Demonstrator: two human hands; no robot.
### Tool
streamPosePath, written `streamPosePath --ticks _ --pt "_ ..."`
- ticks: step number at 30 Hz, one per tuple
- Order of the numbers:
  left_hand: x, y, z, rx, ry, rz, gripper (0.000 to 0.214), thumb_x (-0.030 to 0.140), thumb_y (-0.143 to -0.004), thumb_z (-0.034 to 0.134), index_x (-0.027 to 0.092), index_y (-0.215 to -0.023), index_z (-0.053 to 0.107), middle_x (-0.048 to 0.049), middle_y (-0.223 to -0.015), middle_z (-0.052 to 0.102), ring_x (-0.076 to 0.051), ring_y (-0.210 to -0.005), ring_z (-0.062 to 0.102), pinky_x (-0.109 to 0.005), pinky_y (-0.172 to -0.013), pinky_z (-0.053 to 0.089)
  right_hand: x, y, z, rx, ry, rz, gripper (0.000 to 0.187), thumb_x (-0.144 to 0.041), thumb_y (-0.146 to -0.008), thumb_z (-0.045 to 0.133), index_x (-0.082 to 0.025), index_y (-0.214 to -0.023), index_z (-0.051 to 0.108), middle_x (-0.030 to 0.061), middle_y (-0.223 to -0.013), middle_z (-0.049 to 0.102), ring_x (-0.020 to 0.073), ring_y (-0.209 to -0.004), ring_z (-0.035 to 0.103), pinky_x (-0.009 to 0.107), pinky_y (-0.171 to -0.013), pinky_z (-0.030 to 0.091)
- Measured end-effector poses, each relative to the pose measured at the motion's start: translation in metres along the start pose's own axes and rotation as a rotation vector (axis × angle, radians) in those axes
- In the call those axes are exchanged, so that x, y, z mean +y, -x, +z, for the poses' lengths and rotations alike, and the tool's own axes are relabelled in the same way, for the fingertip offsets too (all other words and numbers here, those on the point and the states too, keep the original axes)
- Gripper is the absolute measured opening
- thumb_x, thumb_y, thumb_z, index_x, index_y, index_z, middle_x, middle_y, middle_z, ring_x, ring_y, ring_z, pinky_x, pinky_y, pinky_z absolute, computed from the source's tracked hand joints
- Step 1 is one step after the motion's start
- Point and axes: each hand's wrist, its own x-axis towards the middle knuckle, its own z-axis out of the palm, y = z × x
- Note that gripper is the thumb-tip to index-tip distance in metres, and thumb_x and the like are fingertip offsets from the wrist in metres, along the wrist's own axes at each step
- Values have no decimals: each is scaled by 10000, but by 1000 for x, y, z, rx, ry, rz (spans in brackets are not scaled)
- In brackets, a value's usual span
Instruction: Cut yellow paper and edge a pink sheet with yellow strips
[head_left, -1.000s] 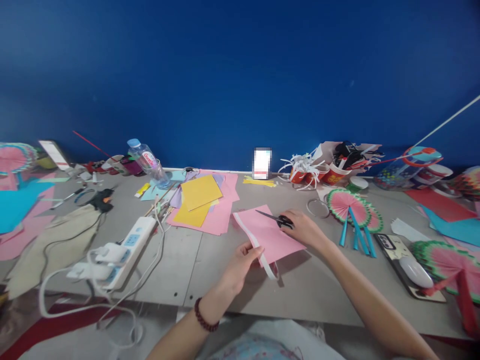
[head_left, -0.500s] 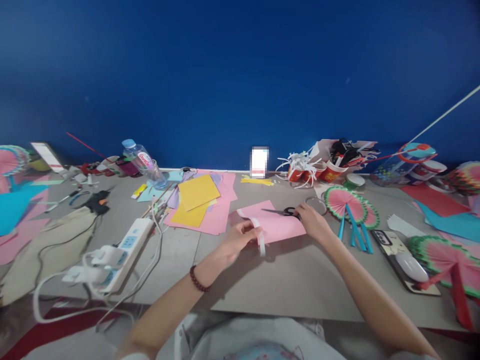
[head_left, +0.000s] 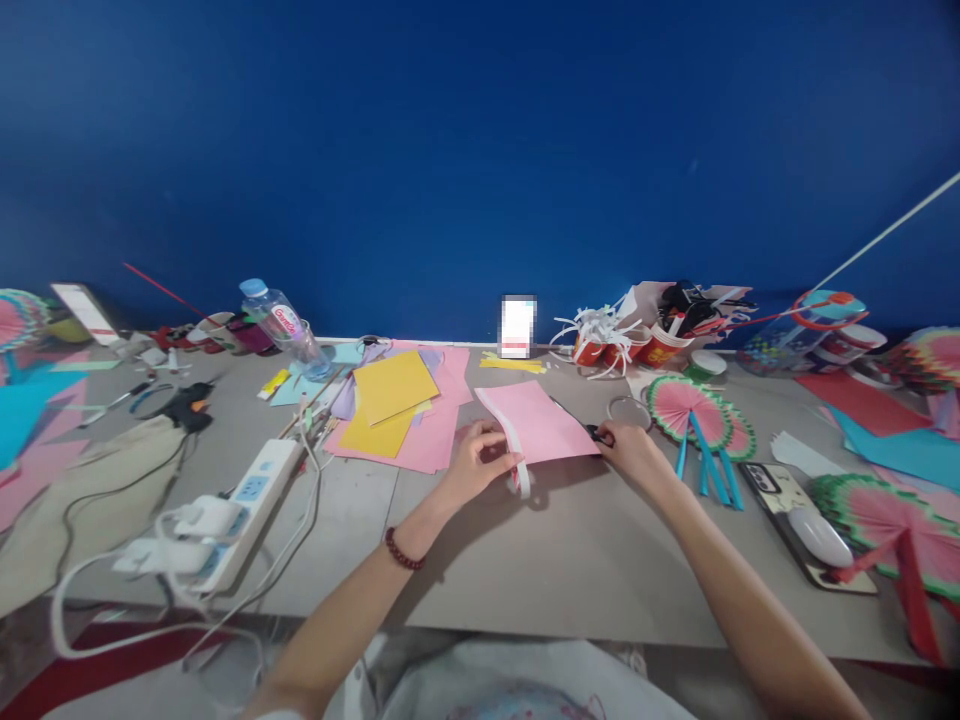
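Observation:
My left hand (head_left: 472, 465) pinches the near left edge of a pink paper sheet (head_left: 541, 425), which has a white strip (head_left: 517, 455) running along that edge and curling down at its end. The sheet is lifted off the grey table (head_left: 585, 560) and tilted. My right hand (head_left: 634, 450) grips black scissors (head_left: 596, 433) at the sheet's right edge; the paper hides most of the blades. A bead bracelet (head_left: 403, 551) circles my left wrist.
A stack of yellow and pink sheets (head_left: 397, 405) lies left of the hands, with a power strip (head_left: 240, 505) and cables further left. Pleated paper fans (head_left: 701, 415), a phone (head_left: 814, 525), red cups of scraps (head_left: 637, 345) and a bottle (head_left: 285, 325) surround the work area.
Both hands carried the pink sheet farther from me. The scissors went from lying over the sheet's top to sitting at its right edge, blades behind the paper.

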Motion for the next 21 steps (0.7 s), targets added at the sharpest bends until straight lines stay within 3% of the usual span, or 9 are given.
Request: streamPosePath --ticks 4,8,12,17,21 --pt "4 1 3 -66 29 87 230 363 -799 660 213 -964 716 -78 -1122 625 -224 -1080 552 -328 -945 426 -2 9 -10 20 -38 93 126 -303 -786 572 -189 -790 626 59 -732 671 186 -656 605 254 -555 347" --pt "7 2 4 -32 -2 104 216 369 -817 630 213 -940 711 -65 -1024 680 -220 -1002 591 -327 -919 432 7 21 -25 -37 -417 126 262 -441 -813 533 -190 -883 559 10 -595 602 166 -533 573 267 -535 396" --pt "7 1 4 27 -6 99 199 382 -783 655 217 -873 717 -63 -1027 688 -236 -1027 588 -334 -930 420 13 38 -47 -202 -717 81 390 -532 -751 595 -197 -935 519 -6 -664 575 136 -529 542 249 -490 389" --pt "4 -3 5 26 63 31 219 421 -756 660 204 -752 692 -44 -883 681 -210 -906 596 -300 -840 447 0 62 -66 -451 -724 -104 337 -420 -715 664 -192 -925 532 15 -793 562 144 -693 551 250 -590 435" --pt "-2 -4 7 51 85 8 218 412 -757 654 198 -728 691 -40 -834 673 -196 -868 592 -284 -812 442 -19 69 -70 -537 -544 -189 257 -375 -741 647 -205 -895 530 -28 -677 510 119 -610 455 244 -566 360"
